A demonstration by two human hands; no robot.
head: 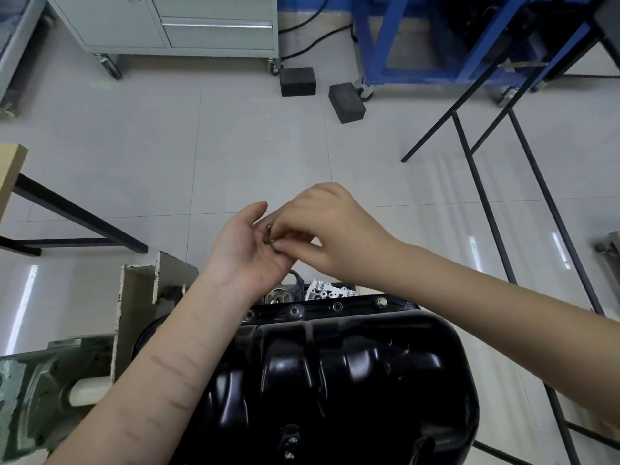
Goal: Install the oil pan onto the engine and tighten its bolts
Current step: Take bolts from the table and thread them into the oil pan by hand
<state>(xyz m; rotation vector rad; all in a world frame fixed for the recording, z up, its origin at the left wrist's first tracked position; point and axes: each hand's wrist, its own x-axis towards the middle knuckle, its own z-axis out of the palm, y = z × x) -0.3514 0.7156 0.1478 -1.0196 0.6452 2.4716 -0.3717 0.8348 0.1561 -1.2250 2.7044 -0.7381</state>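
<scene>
A glossy black oil pan (352, 370) sits on the engine at the bottom centre. Its far flange (322, 308) shows bolt holes and one bolt (381, 301) seated at the right. Above the pan's far edge, my left hand (248, 250) is cupped palm-up with small bolts (268, 234) lying in it. My right hand (322, 229) reaches over and pinches one of those bolts with thumb and fingertips. Engine parts (322, 290) show just beyond the flange.
A grey-green engine stand (50, 391) with a cream bracket (141, 297) is at the left. Black table legs (77, 219) are at far left and a black metal frame (503, 196) at right. Two black blocks (345, 102), a grey cabinet (188, 25) and a blue cart (453, 38) stand on the tiled floor behind.
</scene>
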